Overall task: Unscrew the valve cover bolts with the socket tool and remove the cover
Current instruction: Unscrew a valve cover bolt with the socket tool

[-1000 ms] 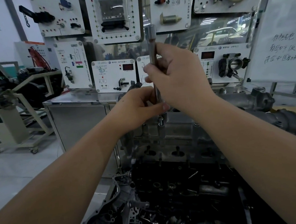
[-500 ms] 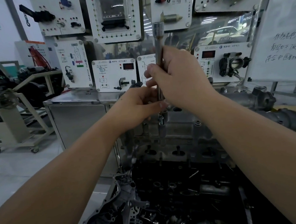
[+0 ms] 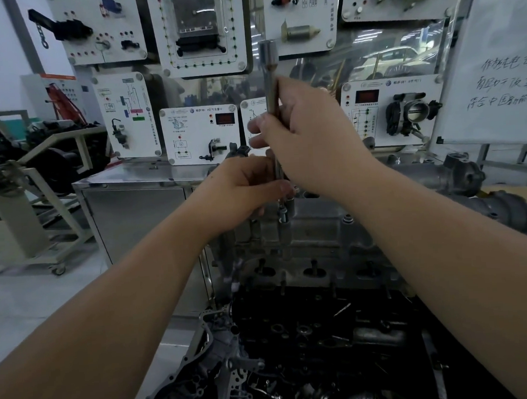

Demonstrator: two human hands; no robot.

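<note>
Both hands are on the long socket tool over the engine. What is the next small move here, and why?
Probably another turn of the socket tool to loosen the bolt. The right hand grips the upright shaft high up, the left hand holds it lower, and the bolt below appears to stand a little raised from the grey valve cover, not yet out.

Two bare forearms, no sleeves showing; the left hand [image 3: 243,191] and right hand [image 3: 311,137] wear no gloves or rings
</note>
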